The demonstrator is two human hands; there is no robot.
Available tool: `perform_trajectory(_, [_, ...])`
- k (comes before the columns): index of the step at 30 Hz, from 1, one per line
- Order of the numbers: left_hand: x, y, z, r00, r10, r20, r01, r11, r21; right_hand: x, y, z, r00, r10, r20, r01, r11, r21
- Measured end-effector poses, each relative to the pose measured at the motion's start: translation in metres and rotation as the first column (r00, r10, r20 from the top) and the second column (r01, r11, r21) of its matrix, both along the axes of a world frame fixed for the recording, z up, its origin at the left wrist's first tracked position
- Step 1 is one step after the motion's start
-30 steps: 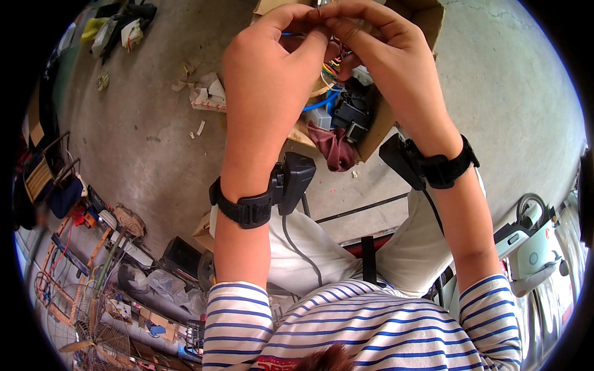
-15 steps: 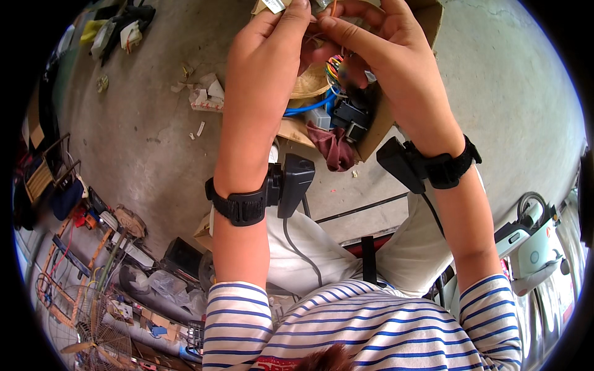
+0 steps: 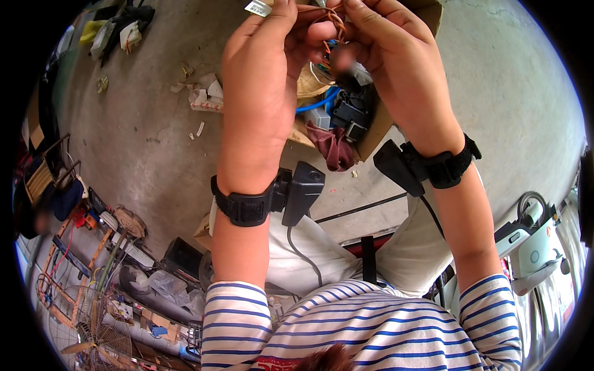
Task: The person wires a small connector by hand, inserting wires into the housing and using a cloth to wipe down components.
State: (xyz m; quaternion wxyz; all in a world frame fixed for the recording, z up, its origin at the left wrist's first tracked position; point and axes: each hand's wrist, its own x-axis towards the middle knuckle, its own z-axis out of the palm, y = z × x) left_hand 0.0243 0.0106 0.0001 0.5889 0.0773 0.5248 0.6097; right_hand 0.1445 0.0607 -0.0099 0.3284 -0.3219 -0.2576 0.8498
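Observation:
My left hand (image 3: 260, 74) and my right hand (image 3: 405, 71) are raised at the top edge, both closed on orange-brown twisted wires (image 3: 337, 21) strung between their fingers. A white printed tag (image 3: 257, 7) sticks out beside my left thumb. Behind and below the fingers an open cardboard box (image 3: 380, 130) holds coloured wires, a blue cable (image 3: 325, 100), black plastic parts (image 3: 349, 114), a straw-coloured item and a maroon cloth (image 3: 331, 148) over its near side. Black wrist devices are strapped on both forearms.
Paper scraps (image 3: 207, 93) lie on the concrete floor (image 3: 161, 136), with more objects at upper left (image 3: 108, 34). Clutter and a wire-guarded fan (image 3: 90, 340) fill the lower left. A pale-green machine (image 3: 532, 253) stands at right, and a black bar (image 3: 359, 207) crosses before my legs.
The twisted orange wires now show more fully between my hands. My left hand has turned slightly and drawn a little left since a second ago, and my right thumb has moved upward.

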Motion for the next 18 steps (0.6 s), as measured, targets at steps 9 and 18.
perform_trajectory(9, [-0.005,-0.002,-0.007,0.938,-0.037,0.345,0.021,0.999,0.048,-0.003,0.001,0.008,0.998,0.014,0.057,-0.016,0.999,0.035])
perform_trajectory(18, [0.007,0.005,0.006,0.949,-0.107,-0.296,0.063,0.986,-0.157,-0.007,-0.003,-0.007,0.958,-0.135,0.252,0.100,0.984,0.147])
